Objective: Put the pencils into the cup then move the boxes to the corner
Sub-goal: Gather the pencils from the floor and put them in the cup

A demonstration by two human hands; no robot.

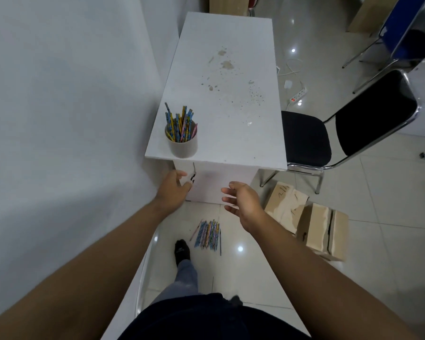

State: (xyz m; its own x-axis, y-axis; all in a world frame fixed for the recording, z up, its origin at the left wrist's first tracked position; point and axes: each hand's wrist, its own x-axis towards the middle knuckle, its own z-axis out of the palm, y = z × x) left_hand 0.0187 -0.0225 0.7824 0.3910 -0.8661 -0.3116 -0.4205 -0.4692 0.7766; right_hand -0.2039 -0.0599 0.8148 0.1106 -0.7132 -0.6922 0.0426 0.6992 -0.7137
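The left hand (174,184) is held empty, fingers loosely spread, below the cup (182,146) of upright pencils at the table (231,119) corner. Floor pencils (208,234) are laid pointing tableward; right hand (243,200) spread, empty; boxes (307,222) rightmost.

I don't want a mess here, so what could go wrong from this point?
The cup stands right at the near edge of the table, already full of pencils; pushing more in could tip it off. The loose pencils lie on the floor beside the person's foot, so a step might roll or snap them. Both hands, left and right, are empty and the boxes unmoved.
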